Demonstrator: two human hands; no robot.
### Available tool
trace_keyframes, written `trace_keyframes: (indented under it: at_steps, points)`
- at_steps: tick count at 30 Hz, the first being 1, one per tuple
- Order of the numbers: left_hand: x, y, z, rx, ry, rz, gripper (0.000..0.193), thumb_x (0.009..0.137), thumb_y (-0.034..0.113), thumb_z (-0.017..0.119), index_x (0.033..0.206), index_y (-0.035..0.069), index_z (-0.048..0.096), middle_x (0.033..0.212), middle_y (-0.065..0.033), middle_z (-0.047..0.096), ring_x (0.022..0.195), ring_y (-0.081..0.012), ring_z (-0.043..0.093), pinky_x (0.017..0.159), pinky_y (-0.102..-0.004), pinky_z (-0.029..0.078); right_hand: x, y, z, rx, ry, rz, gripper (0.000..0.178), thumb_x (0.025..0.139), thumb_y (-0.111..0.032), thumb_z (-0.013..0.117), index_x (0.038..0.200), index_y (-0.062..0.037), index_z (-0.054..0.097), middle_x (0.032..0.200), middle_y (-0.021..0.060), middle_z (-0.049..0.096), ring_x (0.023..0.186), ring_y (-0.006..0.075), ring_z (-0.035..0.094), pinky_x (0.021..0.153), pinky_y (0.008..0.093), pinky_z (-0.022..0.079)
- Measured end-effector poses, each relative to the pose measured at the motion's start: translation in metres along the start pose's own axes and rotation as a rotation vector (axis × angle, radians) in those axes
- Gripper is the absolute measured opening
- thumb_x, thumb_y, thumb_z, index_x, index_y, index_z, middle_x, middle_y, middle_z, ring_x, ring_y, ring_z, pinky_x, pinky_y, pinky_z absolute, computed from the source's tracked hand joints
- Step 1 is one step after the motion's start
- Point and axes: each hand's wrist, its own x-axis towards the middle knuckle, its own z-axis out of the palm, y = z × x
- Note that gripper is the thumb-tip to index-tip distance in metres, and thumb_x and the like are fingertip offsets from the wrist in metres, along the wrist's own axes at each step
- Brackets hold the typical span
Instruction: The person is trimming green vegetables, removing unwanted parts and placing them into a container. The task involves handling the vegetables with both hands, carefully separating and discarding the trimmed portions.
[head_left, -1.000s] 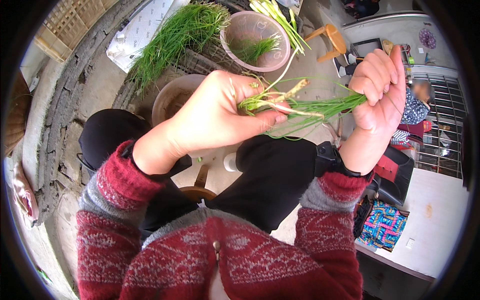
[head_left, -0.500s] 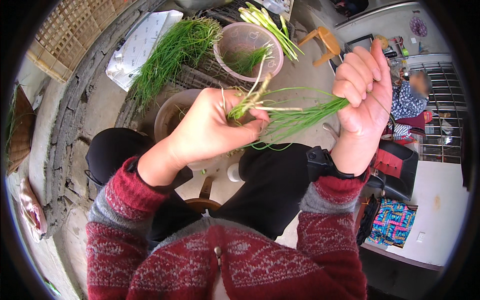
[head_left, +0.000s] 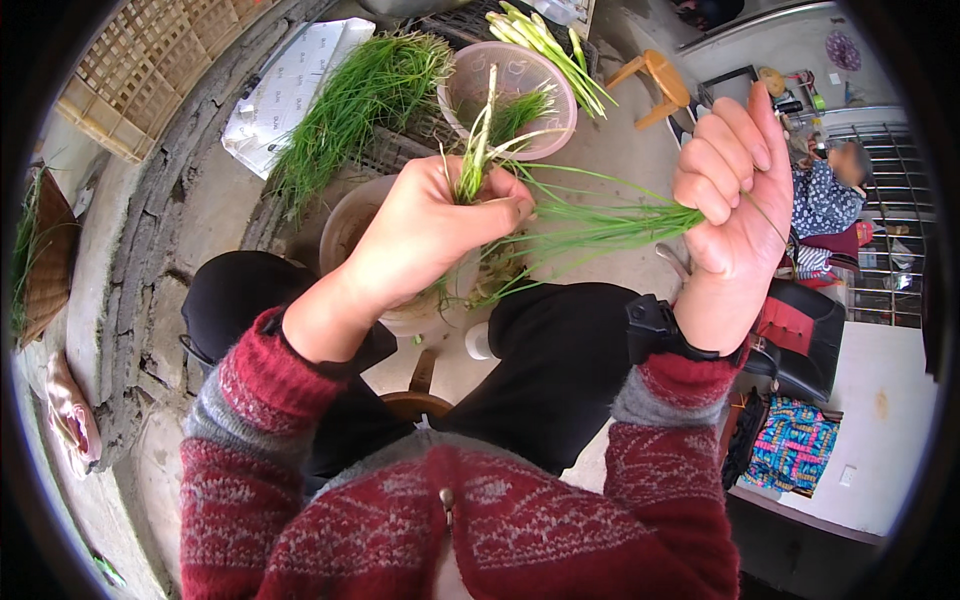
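Note:
Both of my hands are raised in front of me, with a bunch of thin green chives (head_left: pixel 615 222) stretched between them. My left hand (head_left: pixel 425 220) is closed on the root end, thumb against the fingers, and the pale stems stick up out of it. My right hand (head_left: pixel 735 185) has its fingers curled round the leaf tips, with the index finger pointing up. A few loose leaves spread out above and below the bunch. Below my left hand stands a wide pale tub (head_left: pixel 338 225), partly hidden by my forearm; chive scraps hang over its right side.
Beyond my hands stands a pink basin (head_left: pixel 562 130) with some chives inside. Left of it lie a large chive heap (head_left: pixel 365 105) and a white sheet (head_left: pixel 290 95). Thick pale-green stalks (head_left: pixel 550 50) and a wooden stool (head_left: pixel 662 85) are farther off. At right sits another person (head_left: pixel 828 200).
My left hand has turned so that the pale stems now point up instead of to the right. The right hand keeps its grip on the leaves. The whole view has shifted slightly.

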Motion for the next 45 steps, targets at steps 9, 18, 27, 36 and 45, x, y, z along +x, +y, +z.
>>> trace_keyframes:
  at_steps: [9,18,27,36,45]
  points:
    - [0.001,-0.004,-0.003,0.082,0.014,0.03,0.008,0.084,0.007,0.064,0.088,0.0,0.068,0.068,0.0064,0.058,0.052,0.0019,0.041,0.046,-0.0164,0.03,-0.002,0.002,0.002,-0.036,0.021,-0.01,0.045,0.105,-0.032,0.033,0.066,-0.011,0.037,0.058,-0.0012,0.029,0.05,0.0093,0.026,0.042,0.0245,0.02]
    - [0.004,-0.004,-0.008,0.066,0.077,-0.013,0.01,0.087,0.01,0.065,0.092,0.002,0.068,0.063,0.0093,0.051,0.047,0.0015,0.033,0.043,-0.0174,0.022,-0.008,-0.006,0.004,-0.047,0.031,-0.024,0.044,0.105,-0.032,0.034,0.066,-0.0117,0.037,0.058,-0.0014,0.029,0.05,0.0097,0.026,0.042,0.0244,0.02]
    - [0.011,-0.004,-0.026,-0.18,0.111,-0.099,0.012,0.089,0.011,0.061,0.097,0.002,0.065,0.052,0.0112,0.036,0.041,-0.0003,0.024,0.04,-0.0198,0.015,-0.015,-0.021,0.006,-0.031,0.022,-0.061,0.043,0.104,-0.031,0.038,0.065,-0.0124,0.037,0.058,-0.0022,0.028,0.05,0.0092,0.025,0.042,0.0244,0.019]
    - [0.011,0.002,-0.018,0.164,0.291,0.002,0.016,0.091,0.018,0.064,0.097,0.003,0.067,0.053,0.0118,0.038,0.043,0.0002,0.024,0.042,-0.0193,0.017,-0.019,-0.03,0.017,-0.047,0.038,-0.089,0.042,0.103,-0.029,0.041,0.064,-0.0127,0.037,0.058,-0.0022,0.027,0.051,0.0091,0.025,0.042,0.0246,0.019]
    - [0.007,0.002,-0.02,-0.059,0.032,-0.092,0.031,0.098,0.027,0.055,0.109,0.0,0.066,0.052,0.0129,0.028,0.043,-0.001,0.021,0.042,-0.022,0.014,-0.015,-0.035,0.019,0.068,0.045,-0.092,0.042,0.102,-0.027,0.043,0.063,-0.0126,0.038,0.057,-0.0024,0.028,0.051,0.0095,0.025,0.042,0.0245,0.021]
